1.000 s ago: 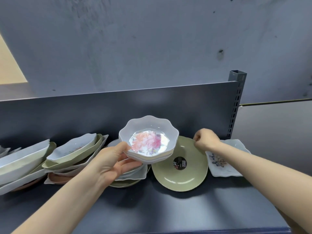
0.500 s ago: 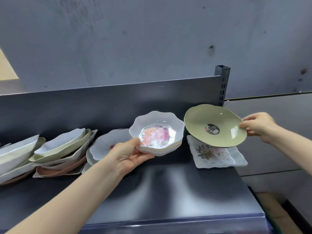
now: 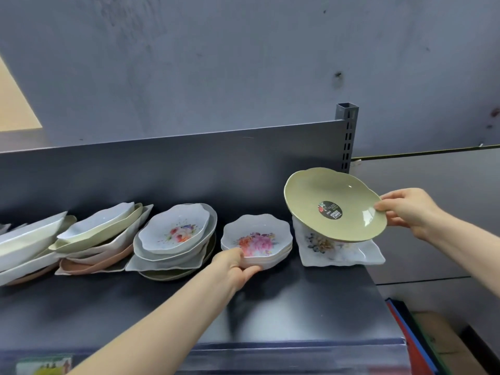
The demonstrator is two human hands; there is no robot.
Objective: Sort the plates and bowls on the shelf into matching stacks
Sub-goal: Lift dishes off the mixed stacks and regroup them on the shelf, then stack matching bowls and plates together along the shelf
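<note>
We have a single view, worn on the head, looking forward and down across the dark shelf [image 3: 297, 307] toward its back panel [image 3: 135, 174] and the grey wall [image 3: 243, 63] behind. We stand close: both forearms come in from the lower edges. The left hand [image 3: 234, 267] holds the stack of floral bowls [image 3: 257, 239] near centre, and the right hand [image 3: 408, 212] pinches the green plate [image 3: 332, 207] at the right. The wide lens also takes in the upright post [image 3: 347, 136] and the dish piles [image 3: 102, 239] out to the left edge.
</note>
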